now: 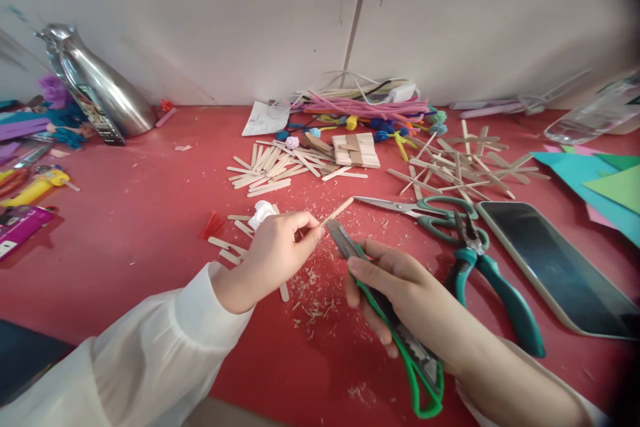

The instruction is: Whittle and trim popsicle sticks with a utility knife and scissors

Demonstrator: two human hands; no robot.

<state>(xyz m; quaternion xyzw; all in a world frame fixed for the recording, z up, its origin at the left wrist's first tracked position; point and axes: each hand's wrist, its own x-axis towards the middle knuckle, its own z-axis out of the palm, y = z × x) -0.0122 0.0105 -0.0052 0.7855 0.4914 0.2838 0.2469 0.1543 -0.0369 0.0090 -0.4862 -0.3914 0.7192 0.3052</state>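
Between the thumb and fingers of my left hand is a thin wooden craft stick, its free end pointing up and right. My right hand is wrapped round a green-edged utility knife, whose extended blade lies close to the stick; whether the two touch I cannot tell. Wood shavings are scattered on the red table below both hands. Several loose craft sticks and a crumpled white piece lie beside and partly behind my left hand.
Scissors, teal-handled pliers and a phone lie to the right. Behind are piles of craft sticks, a banded stick bundle and pink pipe cleaners. A metal jug stands back left; coloured paper lies far right.
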